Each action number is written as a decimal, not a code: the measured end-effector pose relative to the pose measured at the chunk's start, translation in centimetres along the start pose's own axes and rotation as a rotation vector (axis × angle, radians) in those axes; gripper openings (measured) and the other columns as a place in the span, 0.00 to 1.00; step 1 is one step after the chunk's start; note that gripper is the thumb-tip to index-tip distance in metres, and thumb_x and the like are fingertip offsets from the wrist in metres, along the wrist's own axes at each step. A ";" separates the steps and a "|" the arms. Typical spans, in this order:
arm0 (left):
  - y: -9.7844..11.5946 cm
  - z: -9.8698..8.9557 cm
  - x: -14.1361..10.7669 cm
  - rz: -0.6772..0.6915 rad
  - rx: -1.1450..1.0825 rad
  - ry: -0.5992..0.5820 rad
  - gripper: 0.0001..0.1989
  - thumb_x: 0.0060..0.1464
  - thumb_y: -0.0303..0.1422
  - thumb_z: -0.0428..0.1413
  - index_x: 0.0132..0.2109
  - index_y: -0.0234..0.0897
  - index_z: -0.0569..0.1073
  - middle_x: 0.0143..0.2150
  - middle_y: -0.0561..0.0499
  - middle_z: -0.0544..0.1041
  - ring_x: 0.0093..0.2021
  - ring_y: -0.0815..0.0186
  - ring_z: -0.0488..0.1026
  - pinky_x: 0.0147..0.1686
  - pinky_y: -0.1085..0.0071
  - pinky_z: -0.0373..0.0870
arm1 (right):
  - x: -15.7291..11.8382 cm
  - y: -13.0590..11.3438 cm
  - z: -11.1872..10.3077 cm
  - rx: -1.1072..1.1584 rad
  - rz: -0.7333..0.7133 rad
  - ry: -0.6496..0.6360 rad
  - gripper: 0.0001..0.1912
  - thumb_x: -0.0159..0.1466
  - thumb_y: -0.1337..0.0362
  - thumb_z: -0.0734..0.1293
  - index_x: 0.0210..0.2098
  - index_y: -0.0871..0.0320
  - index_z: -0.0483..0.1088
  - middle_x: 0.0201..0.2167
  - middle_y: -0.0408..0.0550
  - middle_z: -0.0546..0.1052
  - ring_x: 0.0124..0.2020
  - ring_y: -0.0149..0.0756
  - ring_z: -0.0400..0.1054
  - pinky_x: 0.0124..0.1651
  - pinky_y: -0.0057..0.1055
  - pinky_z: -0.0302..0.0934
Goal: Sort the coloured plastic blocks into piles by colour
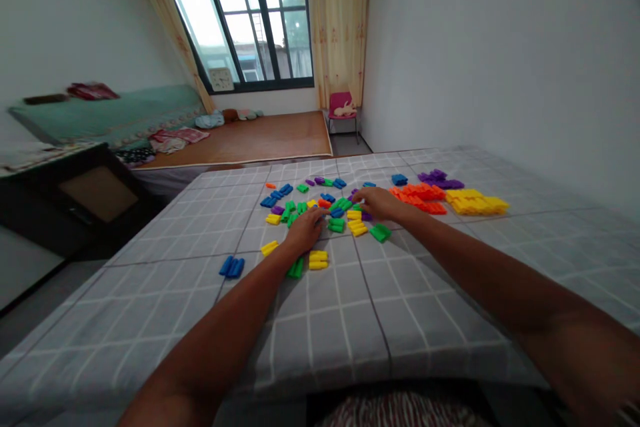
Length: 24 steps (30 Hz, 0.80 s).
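Small plastic pieces, shaped like short paired tubes, lie scattered in blue, green, yellow, orange and purple over the middle of the table. My left hand (306, 229) is low among them, its fingers stretched forward and slightly apart beside a blue piece (337, 212). Close to it are a yellow piece (319, 260) and a green piece (336, 225). My right hand (377, 203) reaches in from the right with bent fingers pressed together. A bit of purple (353, 193) shows at its fingertips, where any grip is too small to make out. Green pieces (343, 204) lie between the hands.
Sorted piles of orange pieces (419, 198), yellow pieces (476, 202) and purple pieces (440, 179) lie at the right, with blue pieces (399, 179) behind. A checked cloth (330, 327) covers the table. Beyond stand a pink chair (342, 105) and a dark cabinet (75, 197).
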<state>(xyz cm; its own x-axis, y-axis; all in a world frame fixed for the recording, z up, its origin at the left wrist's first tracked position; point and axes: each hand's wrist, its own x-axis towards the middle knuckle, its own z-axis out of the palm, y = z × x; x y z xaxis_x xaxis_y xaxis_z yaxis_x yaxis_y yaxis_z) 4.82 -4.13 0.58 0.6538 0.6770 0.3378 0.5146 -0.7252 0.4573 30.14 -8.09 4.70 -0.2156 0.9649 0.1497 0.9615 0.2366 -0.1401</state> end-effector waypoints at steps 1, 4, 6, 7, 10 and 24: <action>0.0 -0.1 -0.1 -0.004 0.006 -0.001 0.19 0.56 0.26 0.49 0.53 0.42 0.74 0.52 0.48 0.76 0.53 0.61 0.72 0.55 0.64 0.67 | 0.9 -0.5 0.1 -0.015 -0.022 -0.008 0.16 0.61 0.72 0.64 0.47 0.59 0.74 0.46 0.53 0.78 0.48 0.41 0.70 0.46 0.30 0.59; 0.0 -0.2 -0.3 -0.032 0.021 0.008 0.20 0.55 0.23 0.48 0.50 0.42 0.76 0.49 0.47 0.78 0.51 0.60 0.73 0.53 0.64 0.68 | 2.3 -2.5 0.5 -0.003 -0.094 -0.041 0.13 0.63 0.70 0.64 0.45 0.57 0.75 0.45 0.51 0.78 0.47 0.40 0.71 0.46 0.29 0.59; -0.1 -0.2 -0.4 -0.040 0.031 0.026 0.20 0.55 0.23 0.47 0.50 0.41 0.77 0.48 0.46 0.78 0.50 0.58 0.74 0.52 0.63 0.69 | 2.1 -4.0 0.8 0.037 -0.123 -0.065 0.11 0.64 0.62 0.64 0.44 0.56 0.74 0.42 0.50 0.79 0.43 0.39 0.72 0.42 0.28 0.59; -0.2 -0.1 -0.5 -0.039 0.038 0.032 0.20 0.55 0.23 0.47 0.49 0.41 0.77 0.48 0.46 0.79 0.49 0.58 0.74 0.51 0.63 0.69 | 1.8 -4.8 1.0 0.044 -0.138 -0.079 0.12 0.64 0.59 0.65 0.44 0.56 0.74 0.41 0.50 0.79 0.42 0.39 0.72 0.40 0.28 0.59; -0.3 0.0 -0.6 -0.028 0.070 0.020 0.19 0.56 0.24 0.47 0.49 0.42 0.77 0.47 0.46 0.79 0.49 0.58 0.74 0.50 0.63 0.69 | 0.7 -6.4 1.7 0.016 -0.195 -0.101 0.16 0.59 0.59 0.69 0.45 0.59 0.73 0.43 0.54 0.77 0.43 0.42 0.71 0.40 0.29 0.59; -0.2 -0.1 -0.2 -0.020 0.161 -0.065 0.17 0.56 0.29 0.48 0.46 0.44 0.78 0.46 0.48 0.79 0.48 0.57 0.75 0.48 0.64 0.70 | -14.2 8.4 -4.0 0.017 0.411 0.047 0.11 0.57 0.57 0.67 0.35 0.57 0.70 0.30 0.47 0.75 0.31 0.35 0.68 0.30 0.27 0.55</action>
<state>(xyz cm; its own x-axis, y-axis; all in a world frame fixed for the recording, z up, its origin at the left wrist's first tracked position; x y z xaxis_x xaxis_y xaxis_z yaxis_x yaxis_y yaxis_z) 4.58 -4.11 0.49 0.6745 0.6858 0.2733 0.6066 -0.7259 0.3243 41.99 -20.27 5.29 0.1942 0.9733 0.1225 0.9629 -0.1653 -0.2134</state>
